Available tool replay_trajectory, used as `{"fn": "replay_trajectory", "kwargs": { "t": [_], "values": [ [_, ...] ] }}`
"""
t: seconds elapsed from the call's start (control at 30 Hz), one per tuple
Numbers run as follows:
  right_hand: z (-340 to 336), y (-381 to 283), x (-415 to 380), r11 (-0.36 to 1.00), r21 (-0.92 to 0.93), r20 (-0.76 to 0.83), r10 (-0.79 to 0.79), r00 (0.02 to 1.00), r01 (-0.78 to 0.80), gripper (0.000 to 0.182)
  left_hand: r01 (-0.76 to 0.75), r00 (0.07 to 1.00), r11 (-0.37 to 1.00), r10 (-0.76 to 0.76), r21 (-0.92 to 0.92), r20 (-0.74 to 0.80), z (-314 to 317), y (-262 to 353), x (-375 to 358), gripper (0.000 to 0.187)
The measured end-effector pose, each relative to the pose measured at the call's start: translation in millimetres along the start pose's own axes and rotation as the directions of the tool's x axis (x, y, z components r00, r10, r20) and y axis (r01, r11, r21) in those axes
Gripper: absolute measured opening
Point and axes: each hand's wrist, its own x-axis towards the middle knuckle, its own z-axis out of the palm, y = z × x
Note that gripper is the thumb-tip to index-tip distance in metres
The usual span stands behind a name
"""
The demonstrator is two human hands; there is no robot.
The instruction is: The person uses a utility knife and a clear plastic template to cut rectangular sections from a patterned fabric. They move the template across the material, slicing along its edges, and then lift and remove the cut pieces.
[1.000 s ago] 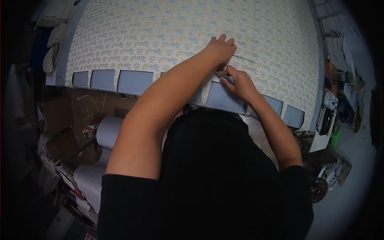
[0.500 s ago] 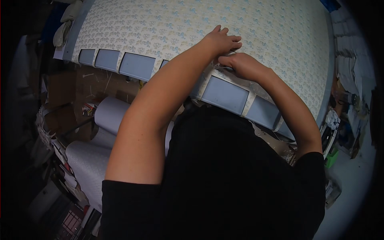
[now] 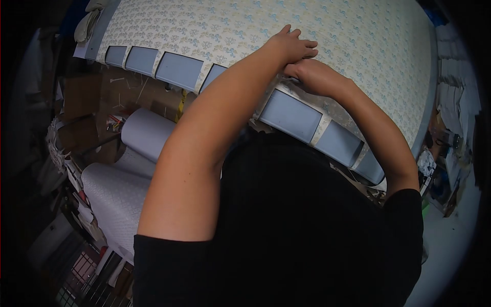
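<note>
A large cream sheet with a blue and yellowish floral pattern [image 3: 230, 38] covers the work table. Along its near edge run several rectangular cut-outs, and a grey surface [image 3: 291, 115] shows through them. My left hand [image 3: 295, 46] lies on the sheet with its fingers spread. Just below it and close against it, my right hand [image 3: 314, 77] is closed, back of the hand up. Whatever its fingers hold is hidden from view. Narrow strips of the sheet [image 3: 320, 129] separate the cut-outs near my right forearm.
Rolls of pale, shiny material [image 3: 146, 133] lie below the table on the left, beside brown cardboard [image 3: 82, 97]. Stacked papers [image 3: 450, 97] line the right side. A yellow strip [image 3: 181, 105] hangs by the table edge.
Both hands have shifted slightly right, and the right hand is now nearer the left one. The view has tilted a little. My left fingers stay spread.
</note>
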Motion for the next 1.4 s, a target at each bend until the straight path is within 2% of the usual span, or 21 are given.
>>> {"fn": "replay_trajectory", "kwargs": {
  "t": [0.17, 0.23, 0.33, 0.37, 0.43, 0.57, 0.63, 0.87, 0.97, 1.03, 1.17, 1.23, 1.27, 1.37, 1.4],
  "values": [
    [3, -3, -1, 0.999, -0.019, -0.02, 0.025, 0.999, -0.025, 0.028, 0.0, 1.0, 1.0, 0.0, -0.017, 0.016, -1, 0, 2, 0.081],
    [5, -6, -1, 0.999, -0.028, -0.058, 0.036, 0.998, -0.037, 0.019, -0.003, 1.0, 1.0, 0.003, -0.01, 0.003, 0, 0, 3, 0.075],
    [13, -4, 2, 0.999, -0.041, -0.126, 0.009, 0.992, -0.014, 0.015, -0.007, 1.0, 0.998, 0.008, -0.061, 0.022, -1, -2, 4, 0.068],
    [14, -2, 3, 0.999, -0.038, -0.126, 0.011, 0.992, -0.016, 0.015, -0.009, 1.0, 0.998, 0.011, -0.062, 0.024, -1, -2, 3, 0.068],
    [11, -5, 5, 0.995, -0.043, -0.027, 0.083, 0.996, -0.084, 0.019, -0.018, 1.0, 0.999, 0.019, -0.04, 0.007, 0, -3, 3, 0.062],
    [10, -9, 5, 0.996, -0.022, -0.035, 0.087, 0.996, -0.087, 0.017, -0.026, 0.999, 0.998, 0.025, -0.058, -0.023, 4, -5, 3, 0.06],
    [11, -9, 4, 0.996, 0.001, -0.064, 0.088, 0.994, -0.088, 0.013, -0.059, 0.995, 0.998, 0.06, 0.014, -0.08, 7, -7, 2, 0.049],
    [24, 2, 2, 0.997, 0.062, -0.126, 0.06, 0.99, -0.052, 0.018, -0.066, 0.995, 0.997, 0.068, 0.033, -0.066, 3, -9, 2, 0.05],
    [19, 9, -3, 0.993, 0.119, -0.115, 0.037, 0.993, -0.024, 0.021, -0.07, 0.996, 0.997, 0.07, -0.014, -0.049, -1, -10, 0, 0.056],
    [15, 20, -2, 0.982, 0.189, -0.071, 0.023, 0.997, -0.009, 0.024, -0.104, 0.993, 0.995, 0.103, -0.012, -0.052, -1, -15, -2, 0.065],
    [0, 31, 0, 0.978, 0.21, 0.008, -0.01, 1.0, 0.008, 0.026, -0.128, 0.991, 0.992, 0.127, -0.02, -0.037, 1, -21, -1, 0.073],
    [-4, 38, 5, 0.979, 0.166, -0.005, -0.121, 0.993, 0.12, 0.015, -0.119, 0.992, 0.992, 0.118, -0.036, -0.043, 1, -20, 0, 0.074],
    [-7, 41, 8, 0.976, 0.172, -0.002, -0.132, 0.991, 0.13, 0.015, -0.109, 0.994, 0.993, 0.108, -0.041, -0.035, 1, -20, 1, 0.074],
    [-16, 42, 18, 0.966, 0.117, 0.061, -0.238, 0.969, 0.23, 0.015, -0.055, 0.998, 0.996, 0.056, -0.073, 0.015, -1, -17, 2, 0.074],
    [-20, 39, 22, 0.966, 0.097, 0.133, -0.249, 0.959, 0.238, 0.011, -0.041, 0.999, 0.993, 0.041, -0.113, 0.0, -1, -17, 2, 0.074]
  ]
}}
